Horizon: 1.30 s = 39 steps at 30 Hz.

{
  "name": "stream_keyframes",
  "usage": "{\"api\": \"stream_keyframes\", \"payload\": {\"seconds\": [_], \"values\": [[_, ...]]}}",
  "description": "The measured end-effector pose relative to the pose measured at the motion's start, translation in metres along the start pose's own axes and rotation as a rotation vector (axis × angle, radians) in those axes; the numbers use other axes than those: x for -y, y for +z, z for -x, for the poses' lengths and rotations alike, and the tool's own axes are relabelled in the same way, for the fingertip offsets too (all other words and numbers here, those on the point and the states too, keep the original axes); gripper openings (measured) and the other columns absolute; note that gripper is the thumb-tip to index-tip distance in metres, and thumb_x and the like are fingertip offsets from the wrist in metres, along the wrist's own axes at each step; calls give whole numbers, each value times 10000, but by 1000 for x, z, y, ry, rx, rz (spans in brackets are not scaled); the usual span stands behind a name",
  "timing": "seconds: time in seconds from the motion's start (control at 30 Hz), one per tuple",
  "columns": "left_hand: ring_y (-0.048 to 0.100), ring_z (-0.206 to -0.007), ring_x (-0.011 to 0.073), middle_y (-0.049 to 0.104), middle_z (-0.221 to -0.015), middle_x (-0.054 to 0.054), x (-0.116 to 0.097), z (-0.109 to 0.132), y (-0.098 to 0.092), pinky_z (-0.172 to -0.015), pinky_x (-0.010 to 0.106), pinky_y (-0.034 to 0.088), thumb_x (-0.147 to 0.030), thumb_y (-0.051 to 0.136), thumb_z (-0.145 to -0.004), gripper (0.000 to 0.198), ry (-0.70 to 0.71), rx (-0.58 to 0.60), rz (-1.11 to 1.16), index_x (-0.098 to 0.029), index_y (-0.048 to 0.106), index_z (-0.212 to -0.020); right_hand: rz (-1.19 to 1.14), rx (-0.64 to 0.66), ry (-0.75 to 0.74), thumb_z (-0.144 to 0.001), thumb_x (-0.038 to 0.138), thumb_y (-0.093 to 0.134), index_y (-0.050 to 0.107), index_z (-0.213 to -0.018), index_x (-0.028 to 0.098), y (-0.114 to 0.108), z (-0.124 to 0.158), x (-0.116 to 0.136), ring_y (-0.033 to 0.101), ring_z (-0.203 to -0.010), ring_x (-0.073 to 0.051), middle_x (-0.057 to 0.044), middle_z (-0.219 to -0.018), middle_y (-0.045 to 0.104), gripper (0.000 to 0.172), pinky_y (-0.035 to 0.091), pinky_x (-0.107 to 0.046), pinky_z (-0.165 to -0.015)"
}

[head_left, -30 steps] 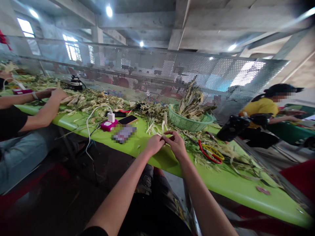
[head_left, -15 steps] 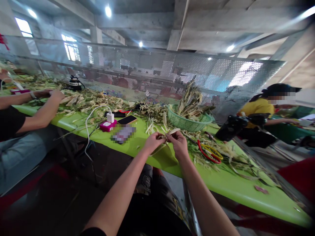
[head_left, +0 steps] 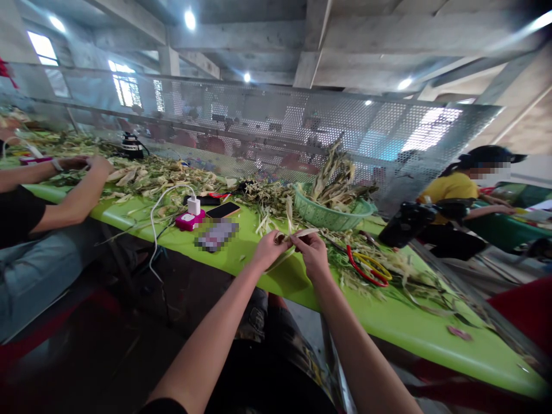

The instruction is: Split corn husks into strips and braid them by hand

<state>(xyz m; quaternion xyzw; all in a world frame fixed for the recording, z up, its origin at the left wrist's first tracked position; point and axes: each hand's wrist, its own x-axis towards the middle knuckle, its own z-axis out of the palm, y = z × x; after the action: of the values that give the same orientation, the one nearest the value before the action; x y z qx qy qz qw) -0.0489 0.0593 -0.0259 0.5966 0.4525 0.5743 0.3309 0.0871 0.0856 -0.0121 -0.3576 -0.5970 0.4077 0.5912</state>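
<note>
Over the green tabletop [head_left: 241, 253], my left hand [head_left: 269, 248] pinches a small bundle of dried husk near its fingertips. My right hand [head_left: 311, 248] is closed on a pale husk strip [head_left: 307, 232], whose end sticks out above the fingers. Both hands' fingertips nearly meet, and a thin strand hangs below them. A green basket [head_left: 330, 217] of dried husks stands just behind my hands. Red and yellow scissors or loops [head_left: 366, 270] lie on husk scraps to the right.
A phone [head_left: 223, 210], a pink socket block [head_left: 190, 220] with a white charger and cable, and a blurred flat item [head_left: 215, 234] lie at the left. Husk piles [head_left: 164, 175] line the back. One person's arms [head_left: 81, 190] are at far left; another person [head_left: 452, 190] sits right.
My left hand has turned slightly, showing more of the bundle, and the pale strip has shifted a little right. The person at the right has moved their arms.
</note>
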Motion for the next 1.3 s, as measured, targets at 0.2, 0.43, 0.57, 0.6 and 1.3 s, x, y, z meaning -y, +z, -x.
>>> {"api": "stream_keyframes", "payload": {"seconds": [0.2,0.43,0.57,0.6,1.3], "values": [[412,-613,108,450,-625,-50,2,0,0,-600,252,292,-377,623,-775,252,-63,-34,37,-182,483,-697,106,20,-25,-682,427,751,703,-813,169,-2,0,0,472,-574,-119,-9,-711,623,293,386,-252,-530],[421,-621,114,457,-631,-38,3,-1,0,-606,265,286,-329,609,-753,202,-178,-77,180,-177,496,-683,-82,1,-33,-729,400,723,703,-781,209,0,3,13,393,-492,-93,27,-638,583,199,316,-242,-476],[409,-615,110,445,-619,-42,7,-3,1,-608,264,286,-321,609,-745,210,-183,-96,195,-177,483,-659,-181,75,-39,-756,373,709,660,-782,211,0,5,17,411,-496,-79,-2,-818,653,171,334,-237,-472],[415,-620,109,451,-621,-42,7,-3,2,-619,264,294,-320,614,-742,207,-176,-93,205,-176,488,-662,-180,85,-33,-757,373,710,654,-799,213,0,5,16,424,-497,-81,-3,-814,654,176,347,-236,-476],[411,-591,106,436,-600,-50,1,-2,-2,-578,255,270,-317,628,-745,233,-174,-78,58,-185,457,-659,645,51,-443,-800,216,609,627,-742,192,1,8,14,520,-614,-139,-10,-769,547,65,423,-267,-573]]}}
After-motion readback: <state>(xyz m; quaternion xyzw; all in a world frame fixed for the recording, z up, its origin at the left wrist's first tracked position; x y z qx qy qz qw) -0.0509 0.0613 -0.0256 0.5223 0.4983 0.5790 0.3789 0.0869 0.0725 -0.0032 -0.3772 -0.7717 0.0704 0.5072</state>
